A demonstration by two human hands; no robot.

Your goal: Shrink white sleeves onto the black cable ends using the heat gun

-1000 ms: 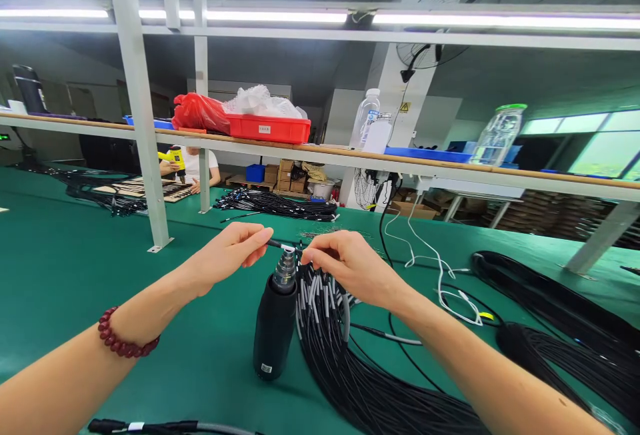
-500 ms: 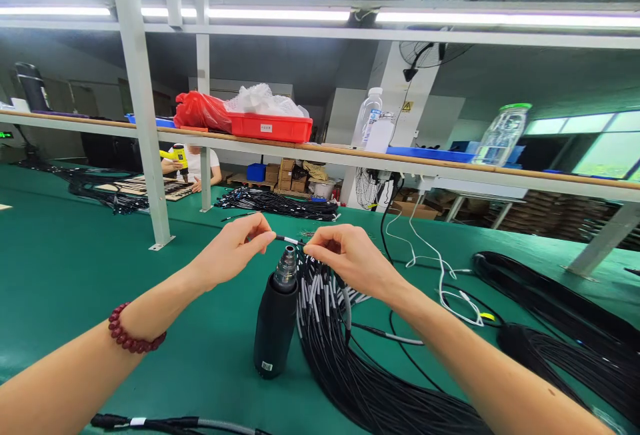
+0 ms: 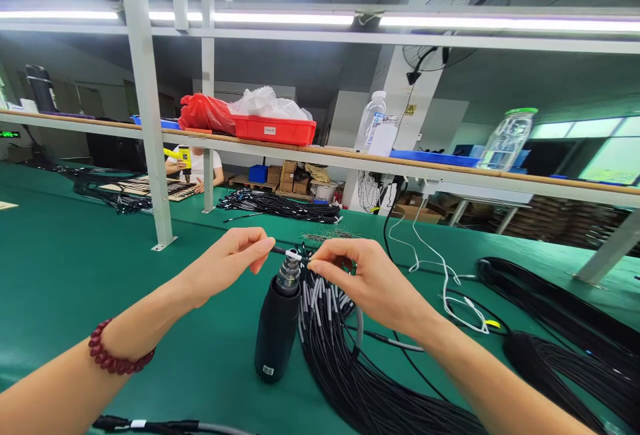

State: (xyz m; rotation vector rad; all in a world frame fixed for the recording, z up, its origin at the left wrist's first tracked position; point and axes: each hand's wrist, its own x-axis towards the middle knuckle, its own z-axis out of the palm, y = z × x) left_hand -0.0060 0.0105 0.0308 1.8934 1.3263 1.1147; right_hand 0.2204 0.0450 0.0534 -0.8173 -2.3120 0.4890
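My left hand and my right hand both pinch one thin black cable end with a white sleeve, held level just above the metal nozzle of a black heat gun standing upright on the green table. A thick bundle of black cables with white-sleeved ends lies right of the gun, under my right hand. A red bead bracelet is on my left wrist.
More black cable coils lie at the right, a white cord beyond my right hand, another cable at the near edge. A white post carries a shelf with a red bin and bottles. A person sits far left.
Both hands lifted the cable end slightly, then lowered it to just over the nozzle. The view shifted a little; the heat gun and bundle stayed in place.
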